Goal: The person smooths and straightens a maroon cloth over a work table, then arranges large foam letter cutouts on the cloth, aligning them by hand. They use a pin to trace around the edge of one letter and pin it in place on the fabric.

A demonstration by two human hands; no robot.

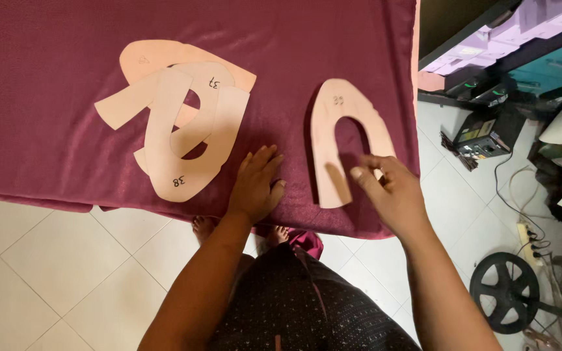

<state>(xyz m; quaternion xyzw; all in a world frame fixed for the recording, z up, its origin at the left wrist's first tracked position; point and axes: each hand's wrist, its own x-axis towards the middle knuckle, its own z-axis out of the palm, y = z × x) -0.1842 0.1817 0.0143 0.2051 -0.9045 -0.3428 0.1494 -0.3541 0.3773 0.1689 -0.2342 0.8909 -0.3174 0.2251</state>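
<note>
**Two hands at the surface's edge**

Several peach cutouts [180,123] overlap in a pile, hiding each other's outlines (dark handwritten marks on some). A lone U-shaped cutout [328,140] lies to the right on the maroon cloth [47,78]. The left hand [255,185] rests flat, fingers spread. The right hand [391,192] pinches the U-shape's right leg, its end hidden.

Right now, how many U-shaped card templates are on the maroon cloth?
At least 4: one lone template at the right hand; three overlapping in a pile beyond the left hand. More may be hidden underneath.
</note>
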